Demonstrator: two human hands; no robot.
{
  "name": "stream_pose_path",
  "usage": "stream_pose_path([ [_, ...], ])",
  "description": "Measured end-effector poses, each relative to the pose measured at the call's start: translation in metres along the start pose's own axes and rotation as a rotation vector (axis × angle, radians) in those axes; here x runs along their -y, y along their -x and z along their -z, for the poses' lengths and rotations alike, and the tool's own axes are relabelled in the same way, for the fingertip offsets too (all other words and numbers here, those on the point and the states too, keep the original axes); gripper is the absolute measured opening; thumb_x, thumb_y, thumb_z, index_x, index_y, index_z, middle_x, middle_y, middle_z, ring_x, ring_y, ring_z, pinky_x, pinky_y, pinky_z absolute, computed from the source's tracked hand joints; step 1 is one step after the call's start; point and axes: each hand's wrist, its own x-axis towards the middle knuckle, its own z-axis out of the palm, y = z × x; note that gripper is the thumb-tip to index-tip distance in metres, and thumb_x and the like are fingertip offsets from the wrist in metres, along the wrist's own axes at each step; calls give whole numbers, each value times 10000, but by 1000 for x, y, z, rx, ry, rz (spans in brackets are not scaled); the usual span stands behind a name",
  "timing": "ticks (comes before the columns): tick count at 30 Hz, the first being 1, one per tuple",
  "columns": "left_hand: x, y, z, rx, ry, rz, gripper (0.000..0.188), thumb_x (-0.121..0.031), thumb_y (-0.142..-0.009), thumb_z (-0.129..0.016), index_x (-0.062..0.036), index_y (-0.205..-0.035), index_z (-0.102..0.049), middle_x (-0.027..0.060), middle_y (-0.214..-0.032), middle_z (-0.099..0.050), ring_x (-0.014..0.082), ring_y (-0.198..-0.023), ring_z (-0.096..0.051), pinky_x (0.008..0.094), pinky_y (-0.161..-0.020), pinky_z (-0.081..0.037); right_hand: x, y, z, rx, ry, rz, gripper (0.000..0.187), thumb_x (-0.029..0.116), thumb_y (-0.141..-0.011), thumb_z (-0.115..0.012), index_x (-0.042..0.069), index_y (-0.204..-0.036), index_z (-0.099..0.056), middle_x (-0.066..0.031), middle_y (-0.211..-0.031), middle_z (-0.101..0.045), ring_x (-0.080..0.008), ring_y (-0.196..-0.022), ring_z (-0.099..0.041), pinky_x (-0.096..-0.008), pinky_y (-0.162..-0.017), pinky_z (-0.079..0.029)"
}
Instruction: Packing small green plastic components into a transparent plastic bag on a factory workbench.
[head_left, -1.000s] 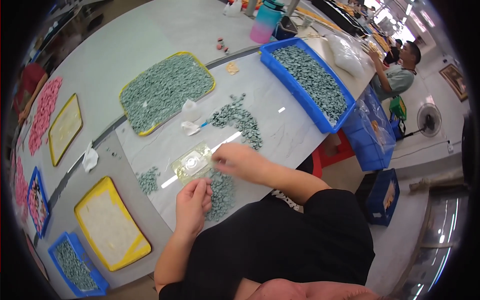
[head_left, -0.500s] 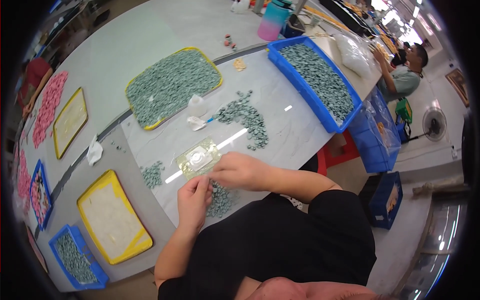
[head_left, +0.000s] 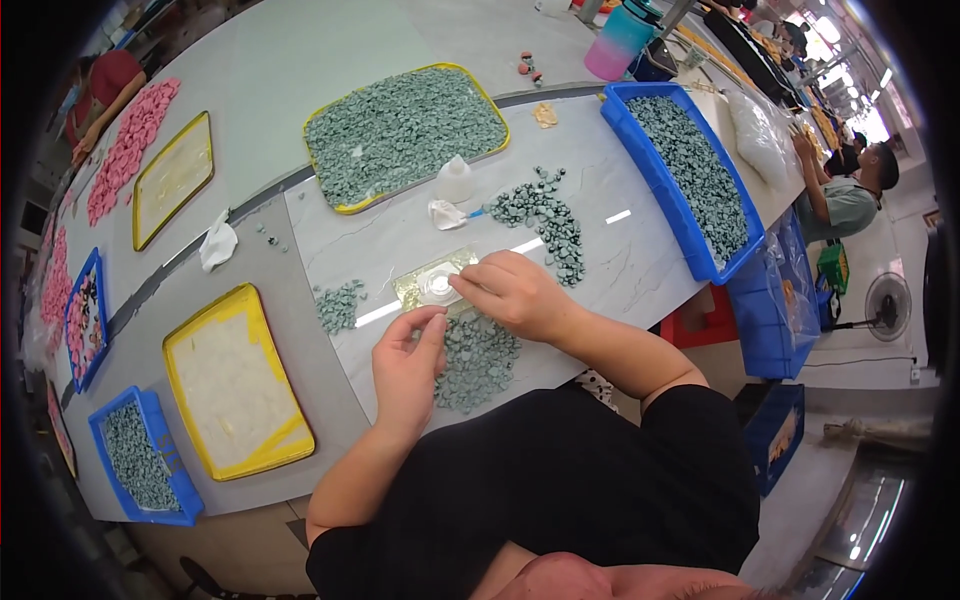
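My left hand (head_left: pixel 408 368) is closed, thumb and forefinger pinched together just in front of a clear yellowish plate (head_left: pixel 408 289). What it pinches, if anything, is too small to make out. My right hand (head_left: pixel 518 297) reaches in from the right with its fingers together, the tips at the edge of a small white round dish (head_left: pixel 437 285) on that plate. Anything between those fingertips is hidden. Below the hands lies a pile of small grey-green pieces (head_left: pixel 475 365). A darker heap of similar pieces (head_left: pixel 560 235) curves beyond, beside a white squeeze bottle (head_left: pixel 455 180) and crumpled white tissue (head_left: pixel 446 214).
A yellow-rimmed tray (head_left: pixel 338 208) of green pieces lies ahead. A blue bin (head_left: pixel 655 195) stands at the right, another blue bin (head_left: pixel 180 490) at the lower left. Beside that is a yellow-edged tray (head_left: pixel 235 370). A co-worker (head_left: pixel 855 195) sits far right.
My hands were together in front of the dish. Now the right has moved forward to the dish's edge, apart from the left. The whole view has shifted.
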Motion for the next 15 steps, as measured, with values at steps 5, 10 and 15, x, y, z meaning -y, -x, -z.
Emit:
stream_pose_path([
  [5,-5,-2,2,-31,23,46,178,-56,-865,-545,34,-1018,-533,66,-834,-580,24,-486,-326,177,-418,-247,1,-5,-10,4,7,9,358,61,-642,-559,-10,-991,-594,-85,-919,-570,-221,-797,-556,-326,-717,-467],
  [10,-6,-2,8,-41,64,91,131,-74,-883,-520,28,-965,-525,70,-823,-581,27,-494,-332,176,-416,-251,2,-7,-11,-53,-87,-36,268,34,-682,-602,-3,-946,-622,-86,-854,-594,-219,-716,-562,-319,-669,-474],
  [15,-2,-1,14,2,88,84,132,-149,-922,-464,-34,-857,-464,12,-709,-494,34,-488,-293,181,-415,-236,17,-12,-6,-109,-479,-487,152,30,-726,-653,-9,-873,-643,-81,-780,-607,-155,-661,-571,-239,-609,-452],
])
